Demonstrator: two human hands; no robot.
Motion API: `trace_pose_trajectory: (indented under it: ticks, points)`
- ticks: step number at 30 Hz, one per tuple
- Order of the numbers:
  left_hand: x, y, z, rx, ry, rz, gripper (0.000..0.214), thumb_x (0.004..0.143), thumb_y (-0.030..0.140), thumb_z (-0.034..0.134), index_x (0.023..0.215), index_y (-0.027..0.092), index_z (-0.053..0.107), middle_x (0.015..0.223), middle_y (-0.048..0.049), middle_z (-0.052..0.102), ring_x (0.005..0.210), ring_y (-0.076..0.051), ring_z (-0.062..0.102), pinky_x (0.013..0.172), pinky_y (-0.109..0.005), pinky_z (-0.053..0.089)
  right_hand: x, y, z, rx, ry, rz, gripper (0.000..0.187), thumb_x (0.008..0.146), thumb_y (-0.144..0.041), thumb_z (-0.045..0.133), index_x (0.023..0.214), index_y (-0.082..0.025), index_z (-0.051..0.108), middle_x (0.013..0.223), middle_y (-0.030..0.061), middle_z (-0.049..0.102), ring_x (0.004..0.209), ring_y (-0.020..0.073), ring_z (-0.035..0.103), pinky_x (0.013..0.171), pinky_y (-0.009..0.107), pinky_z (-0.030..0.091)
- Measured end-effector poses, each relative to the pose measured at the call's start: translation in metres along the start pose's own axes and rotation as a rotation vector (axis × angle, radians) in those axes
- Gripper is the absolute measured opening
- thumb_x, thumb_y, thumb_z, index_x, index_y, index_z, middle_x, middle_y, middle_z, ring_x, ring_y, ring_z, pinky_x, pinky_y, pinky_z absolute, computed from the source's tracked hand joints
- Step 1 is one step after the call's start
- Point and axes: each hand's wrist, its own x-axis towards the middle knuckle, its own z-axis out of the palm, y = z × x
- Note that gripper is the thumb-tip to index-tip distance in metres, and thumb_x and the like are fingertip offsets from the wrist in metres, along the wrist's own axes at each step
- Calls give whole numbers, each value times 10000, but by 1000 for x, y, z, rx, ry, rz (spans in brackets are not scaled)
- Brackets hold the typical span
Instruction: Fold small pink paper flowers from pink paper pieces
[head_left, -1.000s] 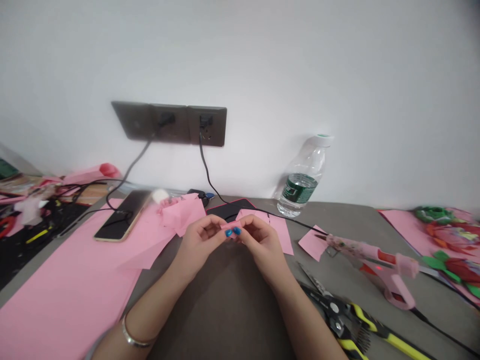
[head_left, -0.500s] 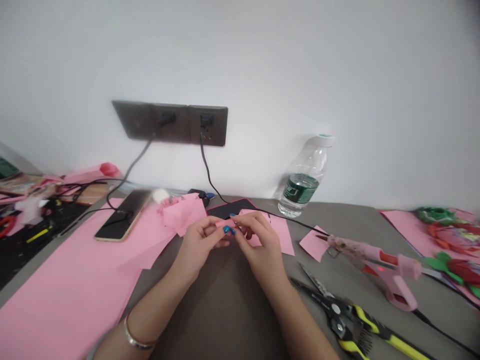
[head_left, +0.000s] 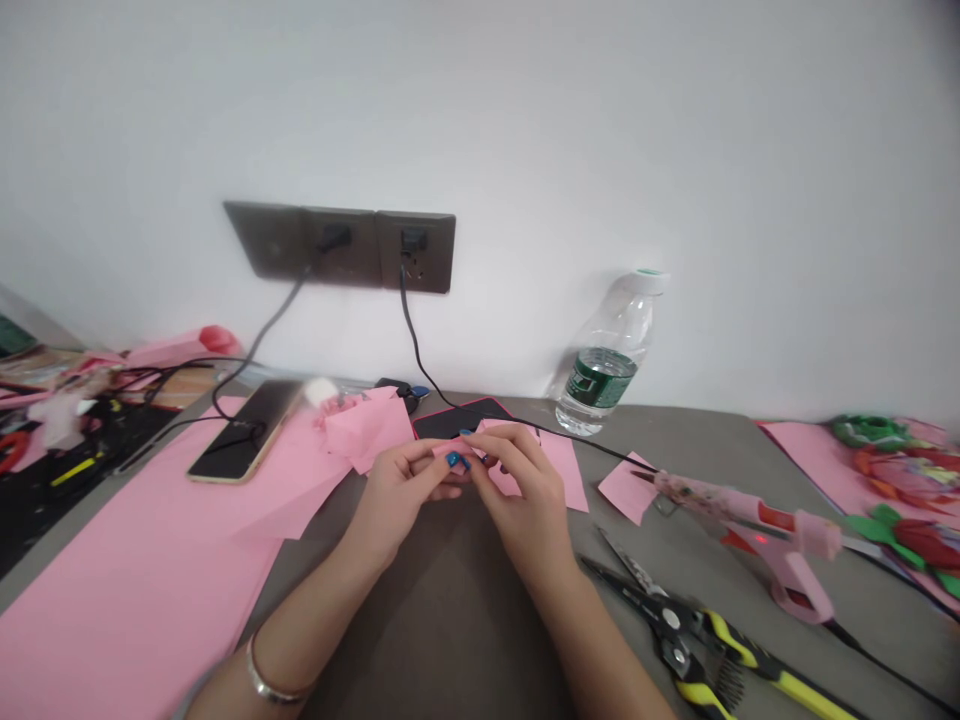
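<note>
My left hand point(head_left: 401, 490) and my right hand point(head_left: 525, 490) meet above the middle of the grey table. Between their thumbs and fingertips they pinch a small piece of pink paper point(head_left: 448, 450), mostly covered by the fingers. Both hands are closed on it, thumbs side by side. Behind my right hand lie pink paper squares point(head_left: 564, 470) and a dark, red-edged flat object point(head_left: 480, 410). To the left of my left hand, crumpled pink paper point(head_left: 367, 425) rests on large pink sheets point(head_left: 150, 560).
A phone point(head_left: 244, 435) lies on the sheets. Against the wall leans a water bottle point(head_left: 604, 375). On the right are a pink glue gun point(head_left: 772, 545) with its red light on, black-and-yellow scissors point(head_left: 667, 620) and paper flowers point(head_left: 911, 540). A black cable point(head_left: 420, 350) hangs from the wall socket point(head_left: 416, 255).
Almost nothing differs. The fingers of my right hand have shifted very slightly on the pink paper, and both hands stay in the same place.
</note>
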Motion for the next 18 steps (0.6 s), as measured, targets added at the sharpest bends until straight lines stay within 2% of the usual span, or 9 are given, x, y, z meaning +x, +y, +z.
trace_pose_trajectory:
  ticks: [8, 12, 18]
  points:
    - [-1, -1, 1, 110, 21, 71, 234, 786, 340, 735, 967, 201, 788, 890, -60, 779, 837, -205, 720, 683, -277, 621, 2, 1, -1, 56, -10, 67, 157, 843, -86, 570, 774, -224, 595, 772, 19, 594, 715, 170, 528, 606, 286, 436]
    - [-2, 0, 1, 56, 14, 19, 259, 799, 358, 723, 971, 175, 785, 850, -68, 769, 816, -191, 716, 690, -266, 617, 3, 2, -3, 28, -22, 29, 157, 837, -73, 579, 785, -218, 607, 797, 20, 592, 734, 168, 541, 631, 287, 452]
    - [-2, 2, 2, -23, 38, -8, 288, 789, 363, 737, 980, 150, 778, 832, -75, 750, 781, -161, 695, 666, -224, 600, 2, 4, -7, -8, -46, -82, 181, 860, -55, 593, 857, -221, 666, 886, 44, 615, 866, 186, 604, 755, 311, 489]
